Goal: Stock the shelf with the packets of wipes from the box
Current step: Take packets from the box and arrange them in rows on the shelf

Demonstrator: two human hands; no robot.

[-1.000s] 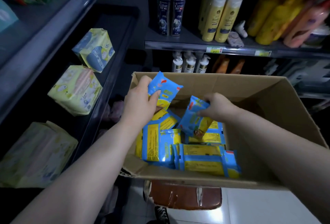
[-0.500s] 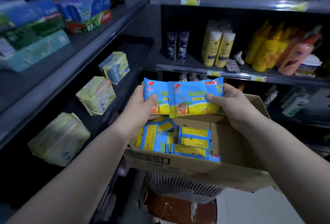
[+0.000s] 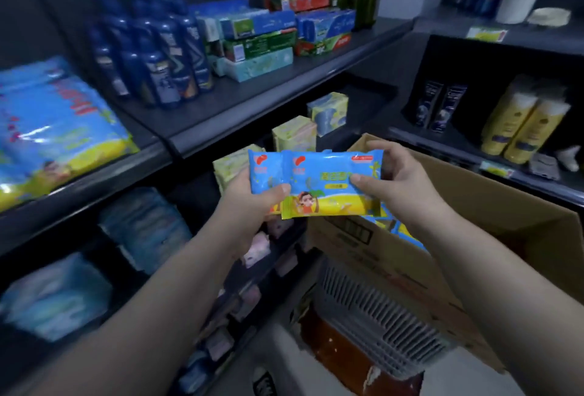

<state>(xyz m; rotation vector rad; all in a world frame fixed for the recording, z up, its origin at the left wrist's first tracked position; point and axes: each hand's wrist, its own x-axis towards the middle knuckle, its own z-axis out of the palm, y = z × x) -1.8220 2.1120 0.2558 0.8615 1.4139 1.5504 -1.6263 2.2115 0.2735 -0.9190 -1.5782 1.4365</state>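
We hold two packets (image 3: 328, 184) up before us, faces toward us. The nearer one overlaps the right part of the other. Each is blue above and yellow below, with a red logo at its top left; the nearer shows a cartoon child. Just behind and below them is the open cardboard box (image 3: 474, 206), with other packets (image 3: 403, 233) of the same kind inside. The dark shelf (image 3: 252, 101) runs along our left.
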